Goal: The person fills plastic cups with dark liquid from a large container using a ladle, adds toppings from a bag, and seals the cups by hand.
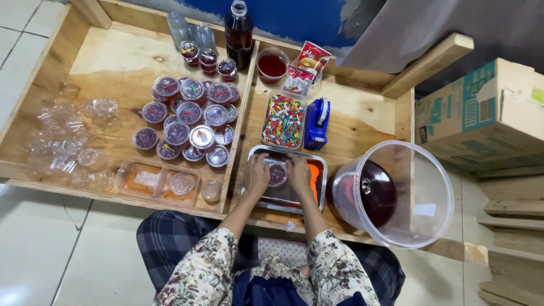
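Observation: the person sits at the near edge of the low wooden worktop, both hands over a metal tray set against that edge. A small clear cup of dark red filling sits on the tray between the hands. The left hand and right hand press in on it from either side, fingers curled close round its rim, gripping the cup rather than lying slack.

Assessment: the step in hand appears to be closing the cup. Whether a lid is already seated cannot be told. The next move calls for even pressure round the rim, cup kept level.

Filled, lidded cups crowd the left compartment. A large clear bucket stands at the right near corner.
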